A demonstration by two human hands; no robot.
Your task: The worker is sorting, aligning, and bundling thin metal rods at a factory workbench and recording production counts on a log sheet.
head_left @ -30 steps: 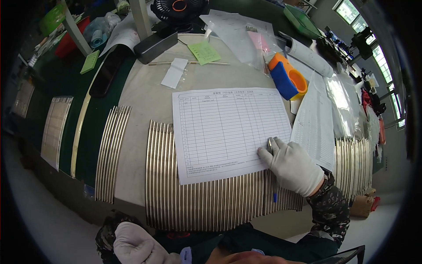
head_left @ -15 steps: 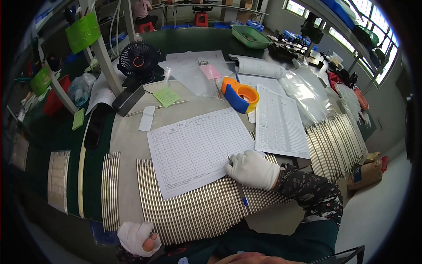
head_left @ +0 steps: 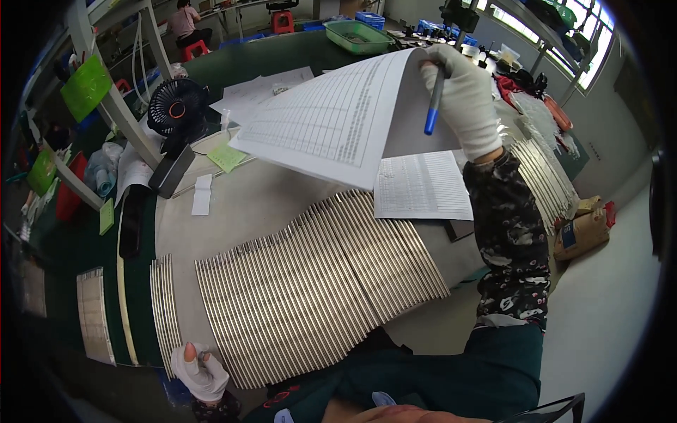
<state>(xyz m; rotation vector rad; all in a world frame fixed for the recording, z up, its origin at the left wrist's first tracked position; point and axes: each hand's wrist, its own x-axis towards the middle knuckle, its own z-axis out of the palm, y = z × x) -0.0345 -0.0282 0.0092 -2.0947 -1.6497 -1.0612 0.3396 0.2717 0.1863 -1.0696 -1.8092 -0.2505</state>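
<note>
Raised at the upper right, my right hand (head_left: 465, 99) in a white glove grips the edge of a printed table form (head_left: 317, 113), whose sheet curves up off the table. The same hand holds a grey pen with a blue cap (head_left: 432, 106), pointing down. My left hand (head_left: 203, 375), gloved with bare fingertips, rests at the lower left with its fingers curled; what is in them, if anything, I cannot make out. It touches a narrow group of metal rods (head_left: 164, 310). Beside it lies a wide row of thin silvery rods (head_left: 317, 289), side by side.
Another printed sheet (head_left: 423, 187) lies beyond the rods. A black fan (head_left: 176, 106), a green note (head_left: 229, 156) and a phone (head_left: 131, 222) are at the left. More rods (head_left: 543, 176) lie at the right. A green tray (head_left: 358, 37) stands far back, and a person (head_left: 187, 25) sits beyond.
My right hand has gone from writing level on the form to holding it up and away, uncovering the rods. My left hand has turned, thumb up. The whole view has shifted slightly.
</note>
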